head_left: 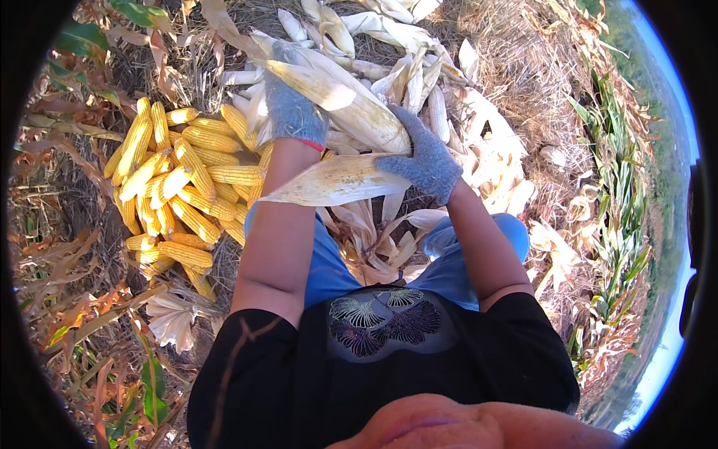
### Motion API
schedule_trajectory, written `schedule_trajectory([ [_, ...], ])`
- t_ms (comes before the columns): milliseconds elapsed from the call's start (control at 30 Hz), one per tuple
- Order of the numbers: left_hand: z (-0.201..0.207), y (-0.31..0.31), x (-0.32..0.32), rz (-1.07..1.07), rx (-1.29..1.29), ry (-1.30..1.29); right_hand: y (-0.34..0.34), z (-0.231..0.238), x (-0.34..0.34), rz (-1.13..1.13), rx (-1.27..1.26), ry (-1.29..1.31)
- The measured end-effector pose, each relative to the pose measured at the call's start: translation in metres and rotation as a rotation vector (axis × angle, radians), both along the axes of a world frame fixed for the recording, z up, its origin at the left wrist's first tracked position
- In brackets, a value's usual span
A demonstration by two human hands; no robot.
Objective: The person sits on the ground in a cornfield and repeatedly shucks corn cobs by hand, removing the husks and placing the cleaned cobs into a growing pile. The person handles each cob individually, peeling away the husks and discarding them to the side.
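Both hands wear grey knit gloves. Before me they hold an ear of corn wrapped in pale, dry husk, lying aslant between them. My left hand, its cuff edged in red, is closed around the ear's far left part; husk leaves hide some of its fingers. At the near right end, my right hand is closed, with its fingers against the ear's base. A broad, loose husk leaf runs from the right thumb leftward across my left forearm. No kernels show on the held ear.
To the left lies a heap of husked yellow corn ears. Several ears still in husk lie ahead on dry straw. Stripped husks gather between my knees and to the right. Green and dry corn leaves edge both sides.
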State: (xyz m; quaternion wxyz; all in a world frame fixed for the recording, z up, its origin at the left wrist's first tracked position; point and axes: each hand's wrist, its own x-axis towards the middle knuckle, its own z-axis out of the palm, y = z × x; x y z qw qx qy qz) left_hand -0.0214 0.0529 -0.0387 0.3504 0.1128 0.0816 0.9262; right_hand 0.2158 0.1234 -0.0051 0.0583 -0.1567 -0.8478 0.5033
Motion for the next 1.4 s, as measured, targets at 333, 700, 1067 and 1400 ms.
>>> schedule_trajectory([
  [333,0.049,-0.018,0.018,0.120,-0.477,0.060,-0.011,-0.007,0.008,-0.151,-0.265,0.066],
  [700,0.048,-0.018,0.014,0.214,-0.554,0.050,-0.002,-0.039,0.012,-0.053,-0.596,0.162],
  [1067,0.039,-0.021,0.008,0.369,-0.610,0.136,0.003,-0.047,0.018,0.003,-0.504,0.185],
  [1400,0.041,-0.016,0.006,0.250,-0.598,0.003,-0.002,-0.051,0.016,-0.191,-0.849,0.189],
])
